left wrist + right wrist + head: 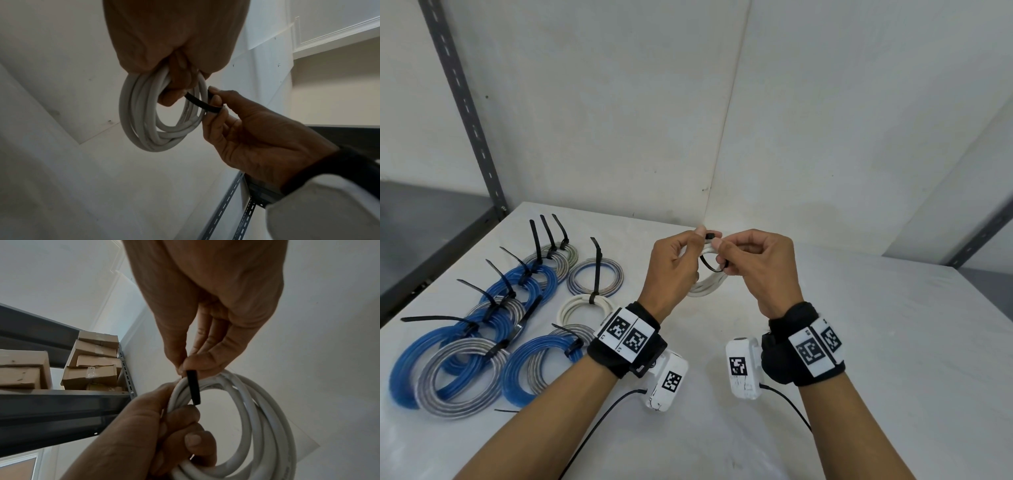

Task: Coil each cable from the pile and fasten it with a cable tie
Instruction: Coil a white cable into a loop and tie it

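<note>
White table (825,342), matte, slightly scuffed; no readable writing anywhere, only black-and-white square marker codes on the wrist bands (816,346). Grey slotted metal shelving (465,109) far left, with cardboard boxes (92,363) stacked on a shelf in the right wrist view. Near left on the table: tied coils (482,335), blue, grey-striped and one white, each ringed by a black tie with tail sticking up. Held above table centre: white cable coil (164,116), smooth round plastic, several loops. Left hand (674,260) grips the coil's top, fingers curled through it. Right hand (753,263) pinches the black cable tie (202,104), a flat strap looped around the bundle.
</note>
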The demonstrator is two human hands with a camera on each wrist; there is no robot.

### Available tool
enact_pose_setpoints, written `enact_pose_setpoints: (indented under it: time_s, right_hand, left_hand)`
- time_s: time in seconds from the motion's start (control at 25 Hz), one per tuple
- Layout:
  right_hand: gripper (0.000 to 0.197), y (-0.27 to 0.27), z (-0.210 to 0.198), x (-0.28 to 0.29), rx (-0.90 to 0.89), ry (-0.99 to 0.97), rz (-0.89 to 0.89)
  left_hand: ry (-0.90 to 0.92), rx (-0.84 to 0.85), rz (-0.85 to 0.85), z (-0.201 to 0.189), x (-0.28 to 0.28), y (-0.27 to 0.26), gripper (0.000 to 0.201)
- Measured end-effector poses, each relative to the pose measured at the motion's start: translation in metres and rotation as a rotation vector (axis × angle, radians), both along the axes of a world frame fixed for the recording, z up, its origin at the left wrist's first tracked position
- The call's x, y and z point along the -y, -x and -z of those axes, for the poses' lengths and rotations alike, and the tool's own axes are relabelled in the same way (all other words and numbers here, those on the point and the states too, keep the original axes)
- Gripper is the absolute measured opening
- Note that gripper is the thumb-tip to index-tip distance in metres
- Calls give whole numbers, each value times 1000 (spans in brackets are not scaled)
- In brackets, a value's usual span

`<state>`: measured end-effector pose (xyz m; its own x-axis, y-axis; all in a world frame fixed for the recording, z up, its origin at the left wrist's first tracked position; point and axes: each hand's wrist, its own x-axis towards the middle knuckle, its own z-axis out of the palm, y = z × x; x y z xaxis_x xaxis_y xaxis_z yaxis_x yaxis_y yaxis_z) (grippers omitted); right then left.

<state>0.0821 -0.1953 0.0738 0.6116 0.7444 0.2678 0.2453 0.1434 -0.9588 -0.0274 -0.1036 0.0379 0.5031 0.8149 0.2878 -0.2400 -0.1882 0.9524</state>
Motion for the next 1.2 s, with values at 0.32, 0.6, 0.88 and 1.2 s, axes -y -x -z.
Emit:
enact_pose_setpoints:
  time_s: [0.32, 0.6, 0.88, 1.2]
  right_hand:
    - [17, 3, 1, 1, 9, -33, 4]
    - [17, 3, 5, -1, -3, -49, 3]
    - [18, 4, 7, -2, -1, -55, 8]
    - [28, -11, -11, -8, 30, 123, 8]
  left_hand:
    - [-7, 1, -14, 1, -3, 1, 36]
    - [-26, 1, -24, 0, -3, 2, 35]
    - [-149, -38, -49, 3, -5, 2, 37]
    - [-334, -125, 15, 8, -2, 0, 37]
